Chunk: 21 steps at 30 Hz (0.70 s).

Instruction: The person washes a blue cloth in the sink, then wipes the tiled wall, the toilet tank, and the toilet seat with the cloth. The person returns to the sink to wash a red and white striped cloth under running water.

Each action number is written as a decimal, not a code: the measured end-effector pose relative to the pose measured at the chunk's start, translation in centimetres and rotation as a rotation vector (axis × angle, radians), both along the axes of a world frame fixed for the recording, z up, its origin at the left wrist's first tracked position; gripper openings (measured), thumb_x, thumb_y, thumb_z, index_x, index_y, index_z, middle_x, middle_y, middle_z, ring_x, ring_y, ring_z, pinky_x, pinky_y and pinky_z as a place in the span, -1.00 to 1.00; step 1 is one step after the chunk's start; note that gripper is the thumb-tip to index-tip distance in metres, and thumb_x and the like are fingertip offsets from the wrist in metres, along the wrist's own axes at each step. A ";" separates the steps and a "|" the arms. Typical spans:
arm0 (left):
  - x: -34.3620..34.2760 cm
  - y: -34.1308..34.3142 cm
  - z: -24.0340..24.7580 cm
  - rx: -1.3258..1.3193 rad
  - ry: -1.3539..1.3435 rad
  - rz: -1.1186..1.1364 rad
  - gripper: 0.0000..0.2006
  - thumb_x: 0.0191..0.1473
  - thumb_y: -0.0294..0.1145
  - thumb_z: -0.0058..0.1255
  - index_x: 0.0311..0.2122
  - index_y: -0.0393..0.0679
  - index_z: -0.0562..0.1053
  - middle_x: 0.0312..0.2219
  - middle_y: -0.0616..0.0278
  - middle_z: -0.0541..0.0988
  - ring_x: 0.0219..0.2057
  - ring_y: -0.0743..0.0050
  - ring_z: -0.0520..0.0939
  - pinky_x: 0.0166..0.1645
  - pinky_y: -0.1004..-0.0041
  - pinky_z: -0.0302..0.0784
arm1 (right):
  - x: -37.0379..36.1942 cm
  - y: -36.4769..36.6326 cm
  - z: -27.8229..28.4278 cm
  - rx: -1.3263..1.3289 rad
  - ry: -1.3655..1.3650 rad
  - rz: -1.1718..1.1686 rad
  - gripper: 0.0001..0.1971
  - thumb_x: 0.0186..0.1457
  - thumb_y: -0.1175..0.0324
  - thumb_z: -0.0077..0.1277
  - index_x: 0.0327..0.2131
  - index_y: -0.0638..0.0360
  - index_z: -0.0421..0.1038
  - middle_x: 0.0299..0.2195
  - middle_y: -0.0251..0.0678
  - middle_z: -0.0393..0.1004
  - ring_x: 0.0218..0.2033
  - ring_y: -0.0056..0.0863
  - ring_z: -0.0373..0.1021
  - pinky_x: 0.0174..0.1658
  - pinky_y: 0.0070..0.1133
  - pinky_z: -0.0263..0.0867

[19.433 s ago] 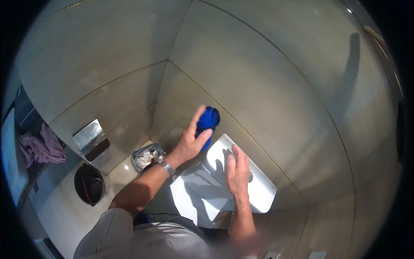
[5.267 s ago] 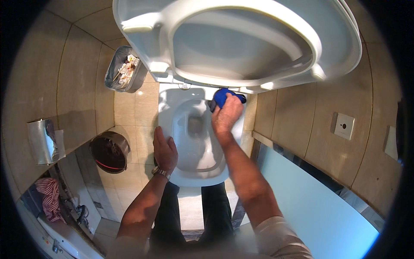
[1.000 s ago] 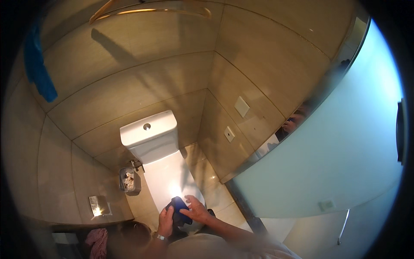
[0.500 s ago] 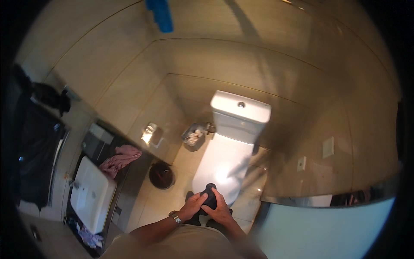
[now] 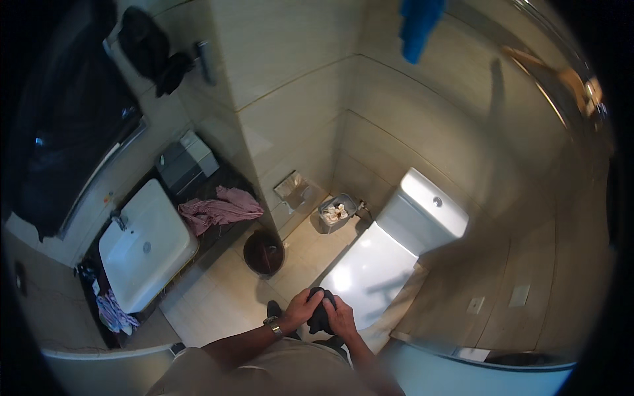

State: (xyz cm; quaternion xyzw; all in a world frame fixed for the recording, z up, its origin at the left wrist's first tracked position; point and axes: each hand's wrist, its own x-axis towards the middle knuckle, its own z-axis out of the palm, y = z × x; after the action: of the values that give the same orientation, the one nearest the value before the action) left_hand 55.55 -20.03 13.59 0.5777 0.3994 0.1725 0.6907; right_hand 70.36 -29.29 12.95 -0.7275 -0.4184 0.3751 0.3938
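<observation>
Both my hands are closed on a bunched black cloth [image 5: 319, 319], held in front of my body at the near end of the white toilet. My left hand [image 5: 300, 311], with a watch on its wrist, grips it from the left. From the right my right hand [image 5: 341, 318] grips it, the thumb near its top. The cloth hangs a little below my fingers; its exact kind cannot be made out. Behind it lies the shut lid of the toilet [image 5: 370, 270].
To the left, a white washbasin [image 5: 148, 247] is set on a dark counter beside a pink cloth [image 5: 221, 210] and a grey box [image 5: 188, 162]. A dark bucket [image 5: 264, 254] and a small waste bin [image 5: 335, 214] stand on the floor. A blue cloth [image 5: 420, 30] hangs at the back wall.
My view has turned left, so the basin shows more fully and the toilet sits further right. The black cloth, longer and smoother before, is now more bunched between my hands.
</observation>
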 end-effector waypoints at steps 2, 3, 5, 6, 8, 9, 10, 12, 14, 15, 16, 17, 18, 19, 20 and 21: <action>-2.5 1.7 -1.0 -0.006 0.020 0.045 -0.63 0.41 -0.09 -0.05 -0.02 -0.26 0.44 -0.31 0.28 0.55 -0.49 0.73 0.51 -0.44 0.57 0.48 | -1.7 2.4 -1.4 -0.047 0.014 0.009 -0.61 0.36 0.11 -0.02 -0.01 0.26 0.49 -0.28 0.06 0.61 -0.24 -0.09 0.58 -0.12 -0.33 0.45; -3.7 2.6 0.3 -0.099 0.009 0.045 -0.59 0.37 -0.14 0.02 0.09 -0.30 0.37 -0.26 0.21 0.56 -0.53 0.63 0.56 -0.51 0.52 0.50 | -2.6 3.2 -2.4 -0.003 0.014 -0.021 -0.61 0.37 0.12 -0.05 -0.07 0.31 0.51 -0.31 -0.02 0.61 -0.29 -0.24 0.55 -0.14 -0.37 0.43; -6.5 4.5 -1.4 -0.095 0.016 0.142 -0.53 0.30 -0.22 0.10 0.18 -0.25 0.33 -0.20 0.18 0.58 -0.51 0.53 0.63 -0.51 0.50 0.55 | -4.4 5.7 -3.9 -0.088 0.146 -0.109 -0.61 0.38 0.13 -0.05 -0.07 0.35 0.51 -0.31 -0.09 0.60 -0.29 -0.35 0.50 -0.13 -0.40 0.41; -8.0 5.5 -2.0 -0.090 0.056 0.184 -0.53 0.27 -0.24 0.12 0.19 -0.23 0.34 -0.18 0.17 0.59 -0.49 0.50 0.65 -0.50 0.48 0.56 | -5.2 6.6 -4.7 -0.124 0.209 -0.170 -0.60 0.38 0.14 -0.05 -0.07 0.36 0.50 -0.32 -0.13 0.60 -0.29 -0.40 0.48 -0.12 -0.42 0.41; -11.3 7.7 -3.7 -0.022 0.031 0.235 -0.53 0.25 -0.27 0.12 0.19 -0.21 0.35 -0.18 0.19 0.60 -0.46 0.47 0.68 -0.47 0.45 0.59 | -5.3 7.6 -7.3 -0.127 0.217 -0.266 -0.59 0.37 0.14 -0.04 -0.08 0.40 0.50 -0.28 -0.18 0.58 -0.25 -0.46 0.43 -0.10 -0.44 0.39; -12.8 8.9 -4.3 0.003 0.045 0.231 -0.53 0.25 -0.27 0.13 0.19 -0.20 0.35 -0.17 0.19 0.60 -0.46 0.48 0.68 -0.46 0.45 0.59 | -5.0 7.9 -8.1 -0.137 0.219 -0.332 -0.59 0.37 0.14 -0.04 -0.07 0.39 0.50 -0.28 -0.16 0.58 -0.25 -0.45 0.43 -0.10 -0.43 0.39; -14.4 10.0 -4.7 0.031 0.068 0.230 -0.53 0.24 -0.27 0.13 0.19 -0.18 0.36 -0.16 0.19 0.61 -0.46 0.48 0.68 -0.45 0.45 0.59 | -4.9 8.4 -9.0 -0.147 0.229 -0.393 -0.59 0.37 0.14 -0.04 -0.07 0.39 0.50 -0.27 -0.15 0.58 -0.24 -0.43 0.44 -0.10 -0.42 0.39; -17.2 11.4 -4.9 -0.028 0.151 0.280 -0.54 0.23 -0.27 0.14 0.18 -0.16 0.37 -0.14 0.17 0.60 -0.46 0.48 0.68 -0.45 0.46 0.58 | -3.1 8.8 -8.3 -0.276 0.001 -0.428 -0.57 0.36 0.11 -0.04 -0.04 0.37 0.50 -0.21 -0.09 0.57 -0.21 -0.33 0.47 -0.06 -0.38 0.38; -19.3 12.1 -5.8 -0.078 0.187 0.312 -0.56 0.24 -0.26 0.13 0.17 -0.14 0.38 -0.12 0.16 0.59 -0.46 0.49 0.67 -0.46 0.46 0.58 | 0.3 7.6 -11.1 -0.115 0.127 -0.581 -0.55 0.34 0.10 -0.02 0.00 0.38 0.45 -0.18 -0.04 0.56 -0.17 -0.27 0.47 -0.06 -0.29 0.40; -20.6 11.9 -6.7 -0.094 0.191 0.336 -0.57 0.24 -0.26 0.13 0.16 -0.13 0.38 -0.11 0.15 0.58 -0.46 0.48 0.67 -0.47 0.46 0.58 | 2.0 7.9 -11.0 -0.160 0.009 -0.625 -0.58 0.35 0.13 -0.02 0.00 0.37 0.45 -0.17 -0.09 0.55 -0.16 -0.29 0.47 -0.06 -0.30 0.41; -21.1 11.8 -7.5 -0.112 0.177 0.342 -0.58 0.24 -0.25 0.13 0.16 -0.12 0.38 -0.10 0.15 0.58 -0.46 0.48 0.67 -0.47 0.46 0.57 | 5.3 6.9 -12.8 -0.093 -0.010 -0.653 -0.60 0.36 0.16 -0.03 0.00 0.36 0.44 -0.15 -0.10 0.55 -0.16 -0.32 0.47 -0.05 -0.33 0.42; -22.1 11.4 -7.9 -0.076 0.202 0.343 -0.57 0.25 -0.23 0.11 0.14 -0.16 0.37 -0.10 0.12 0.56 -0.47 0.46 0.67 -0.48 0.47 0.58 | 7.0 7.2 -12.5 -0.088 -0.076 -0.690 -0.62 0.36 0.19 -0.02 0.00 0.36 0.43 -0.14 -0.08 0.55 -0.15 -0.31 0.47 -0.04 -0.32 0.42; -22.4 10.9 -8.5 -0.116 0.189 0.340 -0.57 0.26 -0.22 0.11 0.14 -0.17 0.36 -0.11 0.12 0.55 -0.47 0.45 0.67 -0.49 0.47 0.58 | 11.2 5.7 -14.0 -0.064 -0.138 -0.731 -0.59 0.34 0.14 0.00 -0.02 0.37 0.44 -0.14 -0.06 0.55 -0.16 -0.29 0.48 -0.05 -0.33 0.43; -23.8 10.5 -9.0 -0.135 0.213 0.381 -0.57 0.26 -0.22 0.10 0.14 -0.19 0.36 -0.12 0.11 0.55 -0.47 0.45 0.67 -0.49 0.48 0.59 | 11.9 7.6 -12.3 -0.109 -0.169 -0.762 -0.54 0.32 0.10 -0.01 -0.01 0.39 0.45 -0.13 -0.04 0.56 -0.15 -0.25 0.49 -0.05 -0.32 0.43; -24.3 10.0 -9.3 -0.158 0.226 0.404 -0.56 0.26 -0.22 0.10 0.14 -0.20 0.35 -0.12 0.11 0.55 -0.47 0.44 0.68 -0.49 0.48 0.59 | 12.6 9.3 -10.7 0.049 -0.032 -0.892 -0.61 0.30 0.14 -0.03 -0.16 0.38 0.44 -0.27 -0.05 0.54 -0.23 -0.19 0.46 -0.08 -0.31 0.39; -24.4 9.7 -8.9 -0.171 0.237 0.416 -0.56 0.26 -0.22 0.09 0.14 -0.22 0.35 -0.12 0.10 0.54 -0.47 0.44 0.68 -0.50 0.48 0.59 | 13.8 10.3 -9.2 -0.014 -0.138 -0.941 -0.57 0.29 0.12 -0.02 -0.10 0.40 0.46 -0.21 0.00 0.57 -0.17 -0.16 0.50 -0.03 -0.31 0.40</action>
State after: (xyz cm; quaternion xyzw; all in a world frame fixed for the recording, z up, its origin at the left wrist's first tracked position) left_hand 31.11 -10.32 4.69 0.4386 0.6009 0.2076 0.6352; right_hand 84.19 -19.01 3.72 -0.8638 -0.0659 0.1095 0.4874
